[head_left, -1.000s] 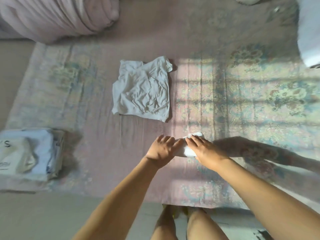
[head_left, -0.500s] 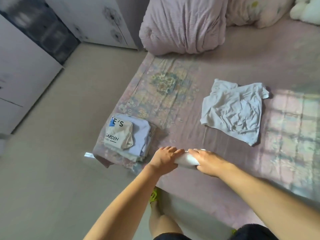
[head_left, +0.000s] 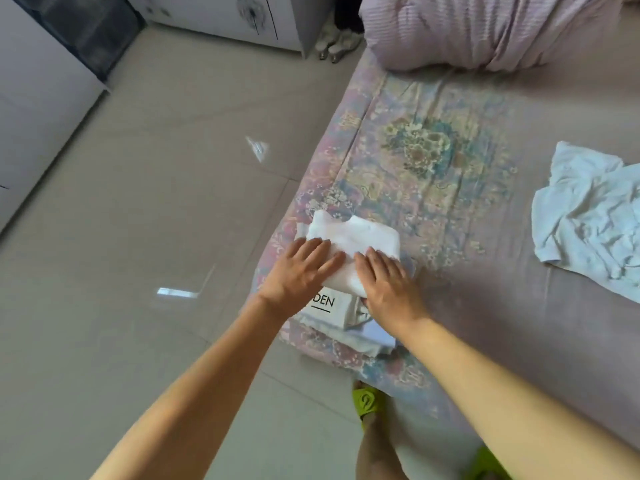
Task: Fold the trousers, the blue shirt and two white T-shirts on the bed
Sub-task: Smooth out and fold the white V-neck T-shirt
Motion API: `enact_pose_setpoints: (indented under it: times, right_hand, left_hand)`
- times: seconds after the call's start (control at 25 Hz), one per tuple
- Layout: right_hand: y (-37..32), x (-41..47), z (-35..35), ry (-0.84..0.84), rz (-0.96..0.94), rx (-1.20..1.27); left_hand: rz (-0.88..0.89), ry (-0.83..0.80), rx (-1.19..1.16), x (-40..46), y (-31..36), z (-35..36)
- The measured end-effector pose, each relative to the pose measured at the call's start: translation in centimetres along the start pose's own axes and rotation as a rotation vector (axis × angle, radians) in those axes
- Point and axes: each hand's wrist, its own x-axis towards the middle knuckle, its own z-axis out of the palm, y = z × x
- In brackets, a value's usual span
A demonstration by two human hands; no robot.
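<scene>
I am pressing both flat, released hands, left (head_left: 300, 271) and right (head_left: 387, 285), on the folded T-shirt (head_left: 360, 244); the unfolded one (head_left: 588, 220) is lying well right, nearer my right hand

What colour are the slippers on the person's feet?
Bright yellow-green slippers, seen in the head view.

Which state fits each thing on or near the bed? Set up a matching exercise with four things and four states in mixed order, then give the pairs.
Things
1. folded white T-shirt
2. crumpled white T-shirt
3. quilt
4. shoes

States
A. bunched up at the head of the bed
B. lying unfolded, apart from the stack
C. standing on the floor beside the cabinet
D. pressed flat under the left hand and right hand, on top of the stack

Pairs: 1-D, 2-B, 3-A, 4-C
</scene>
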Motion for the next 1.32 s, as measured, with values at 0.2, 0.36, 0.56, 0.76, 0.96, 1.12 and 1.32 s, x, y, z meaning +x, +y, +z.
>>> enact_pose_setpoints:
  times: [0.2,0.36,0.56,0.76,0.96,1.12,1.32]
  right_hand:
    - [-3.8,-0.4,8.0,-0.44,0.088,0.067]
    - [-4.4,0.5,7.6,-0.297,0.247,0.036]
    - [-3.0,2.4,7.6,0.057,0.382,0.233]
    - [-1.3,3.7,7.3,-0.357,0.422,0.226]
    - [0.0,2.9,5.6,-0.39,0.316,0.208]
    - [5.3,-3.9,3.3,-0.31,0.298,0.268]
    - [19.8,-14.8,2.2,-0.388,0.501,0.202]
  left_hand:
    - [-0.061,-0.494,0.002,-5.9,0.7,6.7]
    - [-0.066,-0.352,-0.109,-5.5,1.2,8.7]
    - [-0.247,-0.146,-0.258,-0.8,0.9,8.5]
    - [-0.269,-0.312,-0.055,-0.5,0.8,9.8]
    - [-0.319,-0.605,0.001,0.6,1.4,7.1]
    - [-0.218,-0.571,-0.024,2.6,7.2,2.2]
    - [0.008,-0.569,-0.181,12.8,19.3,2.3]
